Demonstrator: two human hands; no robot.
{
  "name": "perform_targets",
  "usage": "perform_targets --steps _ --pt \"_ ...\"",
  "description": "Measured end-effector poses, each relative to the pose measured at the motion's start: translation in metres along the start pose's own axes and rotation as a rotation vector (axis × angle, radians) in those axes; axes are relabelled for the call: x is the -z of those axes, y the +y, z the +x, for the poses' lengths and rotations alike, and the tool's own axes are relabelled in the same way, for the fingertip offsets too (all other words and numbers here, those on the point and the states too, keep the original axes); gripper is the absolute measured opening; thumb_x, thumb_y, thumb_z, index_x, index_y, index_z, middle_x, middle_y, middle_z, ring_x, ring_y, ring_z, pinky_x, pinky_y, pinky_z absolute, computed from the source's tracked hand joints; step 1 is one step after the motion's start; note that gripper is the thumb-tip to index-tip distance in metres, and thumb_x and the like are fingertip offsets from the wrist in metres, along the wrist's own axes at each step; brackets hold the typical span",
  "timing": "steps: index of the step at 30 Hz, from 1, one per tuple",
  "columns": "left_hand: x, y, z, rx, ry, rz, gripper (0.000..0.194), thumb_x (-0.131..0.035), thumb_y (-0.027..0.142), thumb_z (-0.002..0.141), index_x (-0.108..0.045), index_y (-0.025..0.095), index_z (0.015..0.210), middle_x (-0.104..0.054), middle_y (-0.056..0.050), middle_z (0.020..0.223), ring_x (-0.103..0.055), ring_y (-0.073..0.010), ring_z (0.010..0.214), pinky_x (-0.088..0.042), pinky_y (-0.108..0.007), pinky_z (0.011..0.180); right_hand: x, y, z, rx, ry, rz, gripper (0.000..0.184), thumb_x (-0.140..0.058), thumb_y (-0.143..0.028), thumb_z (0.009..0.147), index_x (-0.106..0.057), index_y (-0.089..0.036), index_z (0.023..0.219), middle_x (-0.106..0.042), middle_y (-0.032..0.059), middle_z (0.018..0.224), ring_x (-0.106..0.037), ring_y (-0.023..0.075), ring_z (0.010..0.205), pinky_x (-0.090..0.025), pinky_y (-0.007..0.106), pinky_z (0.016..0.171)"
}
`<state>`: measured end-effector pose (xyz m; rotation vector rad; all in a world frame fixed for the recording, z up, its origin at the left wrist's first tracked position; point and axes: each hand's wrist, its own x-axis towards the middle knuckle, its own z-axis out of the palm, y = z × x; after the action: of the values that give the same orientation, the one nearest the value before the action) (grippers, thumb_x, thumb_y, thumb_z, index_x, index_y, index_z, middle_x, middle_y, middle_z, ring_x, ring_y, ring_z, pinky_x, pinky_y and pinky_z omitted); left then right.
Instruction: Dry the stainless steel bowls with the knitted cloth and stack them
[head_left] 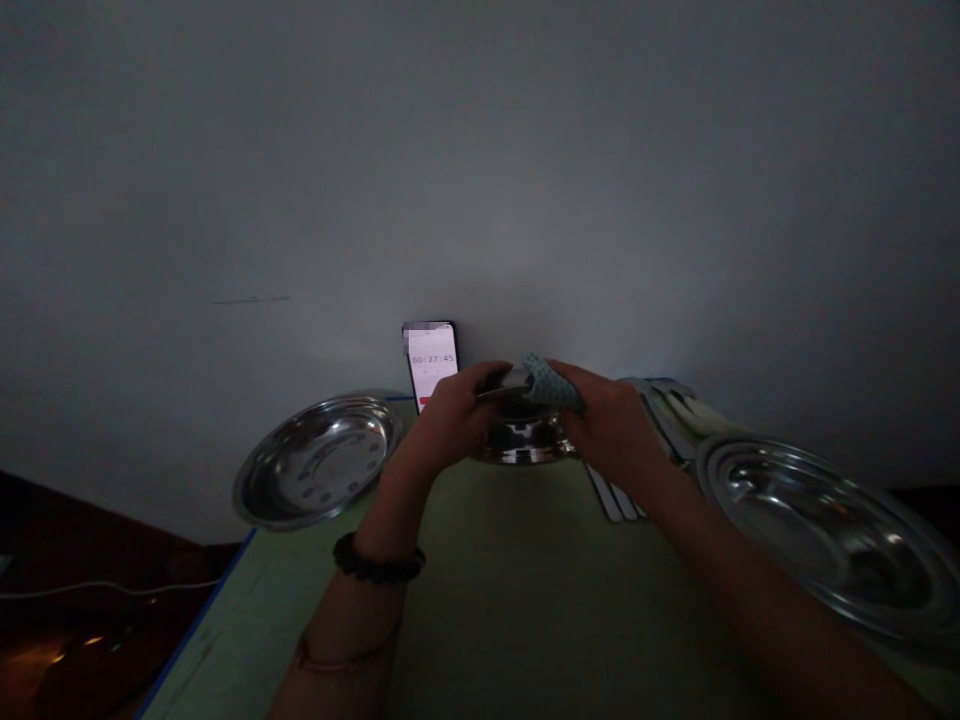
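My left hand (450,415) is closed round a small shiny metal piece (506,382), held above a steel bowl (525,440) at the far middle of the table. Against that piece my right hand (611,425) presses a pale teal cloth (551,385), with its fingers closed on the cloth. The room is dim, so the metal piece's exact shape is hard to make out. A dark bead bracelet sits on my left wrist.
A steel plate (319,460) lies at the table's far left, a larger one (825,530) at the right. Flat metal utensils (615,495) lie beside the right hand. A phone (431,362) with a lit timer leans on the wall. The green table (510,600) has a blue edge at the left.
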<state>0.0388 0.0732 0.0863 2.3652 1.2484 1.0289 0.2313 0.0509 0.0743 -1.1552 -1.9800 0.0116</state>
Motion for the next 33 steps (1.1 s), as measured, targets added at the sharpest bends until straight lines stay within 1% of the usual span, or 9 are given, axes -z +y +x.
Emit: perform_targets --steps 3,7,12,16,19,21,25,29,33 --pt "0.001 -0.011 -0.002 0.017 0.024 -0.031 0.035 -0.049 0.021 0.085 -0.060 0.014 0.118 -0.071 -0.012 0.109 -0.067 -0.0209 0.097 -0.052 -0.037 0.085 -0.005 0.005 -0.001 -0.012 0.014 0.039 0.046 -0.045 -0.009 0.078 -0.060 -0.013 0.121 -0.070 0.0108 0.111 -0.068 0.0255 0.101 -0.054 0.041 0.087" --pt "-0.001 -0.017 -0.005 0.011 0.086 0.019 0.035 -0.050 0.017 0.084 -0.062 0.014 0.117 -0.071 -0.012 0.109 -0.067 -0.0214 0.097 -0.053 -0.038 0.085 -0.011 0.011 -0.002 -0.038 0.045 0.052 0.044 -0.044 -0.012 0.080 -0.061 -0.016 0.121 -0.072 0.0099 0.107 -0.069 0.0255 0.097 -0.055 0.040 0.082" --pt "-0.009 -0.026 -0.008 0.003 0.202 0.004 0.035 -0.050 0.012 0.083 -0.064 0.013 0.115 -0.073 -0.012 0.106 -0.068 -0.0202 0.094 -0.055 -0.035 0.082 -0.014 0.015 -0.003 -0.049 0.073 0.055 0.043 -0.045 -0.013 0.081 -0.061 -0.014 0.121 -0.071 0.0117 0.109 -0.068 0.0264 0.100 -0.055 0.041 0.083" --pt "-0.016 -0.031 -0.009 -0.012 0.223 0.006 0.038 -0.049 0.010 0.082 -0.062 0.014 0.118 -0.071 -0.011 0.110 -0.068 -0.0200 0.097 -0.054 -0.036 0.085 -0.015 0.018 -0.003 -0.034 0.095 0.060 0.046 -0.044 -0.011 0.080 -0.059 -0.016 0.123 -0.069 0.0100 0.116 -0.065 0.0250 0.107 -0.053 0.042 0.089" --pt "-0.016 -0.029 -0.008 -0.003 0.197 0.009 0.041 -0.046 0.010 0.084 -0.059 0.015 0.123 -0.069 -0.011 0.115 -0.066 -0.0190 0.101 -0.053 -0.036 0.087 -0.015 0.022 -0.003 -0.022 0.096 0.059 0.049 -0.045 -0.009 0.078 -0.057 -0.018 0.125 -0.067 0.0082 0.120 -0.064 0.0240 0.110 -0.052 0.044 0.092" --pt "-0.012 -0.024 -0.007 0.019 0.142 0.028 0.042 -0.046 0.010 0.084 -0.057 0.014 0.125 -0.069 -0.012 0.115 -0.066 -0.0192 0.100 -0.052 -0.037 0.088 -0.013 0.023 -0.002 -0.020 0.083 0.061 0.051 -0.045 -0.007 0.078 -0.056 -0.018 0.126 -0.066 0.0080 0.121 -0.063 0.0237 0.110 -0.052 0.044 0.093" --pt "0.005 -0.003 -0.005 0.026 -0.026 0.133 0.043 -0.054 0.018 0.081 -0.056 0.010 0.123 -0.069 -0.016 0.113 -0.066 -0.0239 0.099 -0.052 -0.042 0.087 -0.002 0.016 0.000 -0.003 -0.009 0.053 0.054 -0.045 -0.005 0.077 -0.055 -0.019 0.128 -0.066 0.0075 0.121 -0.064 0.0238 0.109 -0.053 0.043 0.091" --pt "0.012 0.020 -0.004 -0.032 -0.049 0.196 0.047 -0.053 0.012 0.076 -0.056 0.010 0.123 -0.062 -0.018 0.126 -0.060 -0.0266 0.112 -0.047 -0.045 0.096 0.010 0.000 0.003 0.039 -0.121 0.039 0.059 -0.045 -0.001 0.073 -0.056 -0.022 0.128 -0.068 0.0059 0.118 -0.066 0.0251 0.104 -0.054 0.042 0.088" --pt "0.008 0.023 -0.001 0.058 -0.097 0.156 0.042 -0.046 0.009 0.080 -0.060 0.009 0.119 -0.069 -0.016 0.113 -0.066 -0.0243 0.100 -0.050 -0.043 0.091 0.011 -0.005 0.003 0.033 -0.119 0.023 0.053 -0.046 -0.003 0.075 -0.059 -0.021 0.124 -0.070 0.0070 0.113 -0.067 0.0260 0.100 -0.054 0.042 0.086"
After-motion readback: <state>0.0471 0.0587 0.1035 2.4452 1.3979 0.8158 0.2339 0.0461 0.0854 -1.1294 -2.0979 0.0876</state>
